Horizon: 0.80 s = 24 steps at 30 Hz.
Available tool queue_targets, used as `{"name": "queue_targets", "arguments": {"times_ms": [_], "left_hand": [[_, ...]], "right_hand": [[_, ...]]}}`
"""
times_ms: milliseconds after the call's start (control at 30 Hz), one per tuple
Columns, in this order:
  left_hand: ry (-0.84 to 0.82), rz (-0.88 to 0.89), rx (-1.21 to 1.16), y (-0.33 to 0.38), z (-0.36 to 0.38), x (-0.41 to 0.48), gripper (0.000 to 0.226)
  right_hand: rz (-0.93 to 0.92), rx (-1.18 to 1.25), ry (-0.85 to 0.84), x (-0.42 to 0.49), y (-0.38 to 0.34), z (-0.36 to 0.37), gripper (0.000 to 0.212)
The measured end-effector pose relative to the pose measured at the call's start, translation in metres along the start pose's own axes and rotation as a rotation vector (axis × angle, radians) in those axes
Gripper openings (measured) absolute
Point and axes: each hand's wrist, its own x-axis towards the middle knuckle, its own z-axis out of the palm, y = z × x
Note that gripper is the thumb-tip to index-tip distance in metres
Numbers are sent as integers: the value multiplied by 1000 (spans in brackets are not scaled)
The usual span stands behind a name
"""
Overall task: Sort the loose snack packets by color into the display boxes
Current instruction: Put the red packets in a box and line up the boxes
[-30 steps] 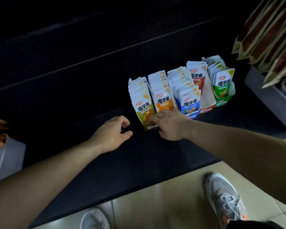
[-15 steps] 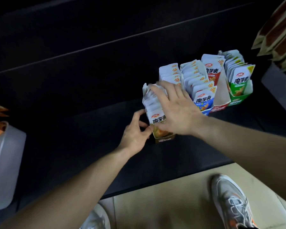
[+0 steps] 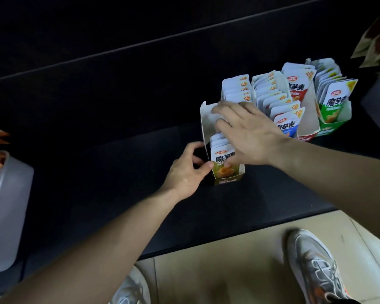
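The picture is looking dim. Light is landing on the white snack packets [image 3: 270, 95], the right hand [image 3: 250, 137] and the tan floor [image 3: 217, 270], making them brightest. The black shelf [image 3: 97, 128] is fading into dark. The right shoe [image 3: 316, 268] and the bags [image 3: 377, 40] in the top corner are looking blurry.

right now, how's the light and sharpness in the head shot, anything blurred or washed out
Head view: dim overall, the dark shelf almost featureless; white tops of the packets in the olive box stand out bright; fingers of the right hand look smeared, the left hand on the box sharper; the wide angle bends the shelf lines.
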Motion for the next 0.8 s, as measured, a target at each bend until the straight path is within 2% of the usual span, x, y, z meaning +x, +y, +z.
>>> {"name": "queue_targets", "arguments": {"times_ms": [67, 300, 433, 567, 700, 800], "left_hand": [[-25, -10, -7, 2, 0, -1, 56], [-40, -54, -133, 10, 6, -2, 61], [-56, -53, -130, 13, 5, -1, 62], [-53, -49, -104, 13, 6, 0, 59], [-50, -41, -98, 12, 6, -1, 57], [-48, -44, -104, 11, 4, -1, 57]], "right_hand": [[-33, 8, -128, 5, 1, -6, 79], [-49, 67, -257, 18, 1, -17, 80], [25, 70, -196, 15, -4, -12, 65], [115, 5, -114, 17, -6, -5, 64], [161, 57, -118, 26, -4, -1, 73], [132, 44, -51, 28, -4, 1, 91]]}}
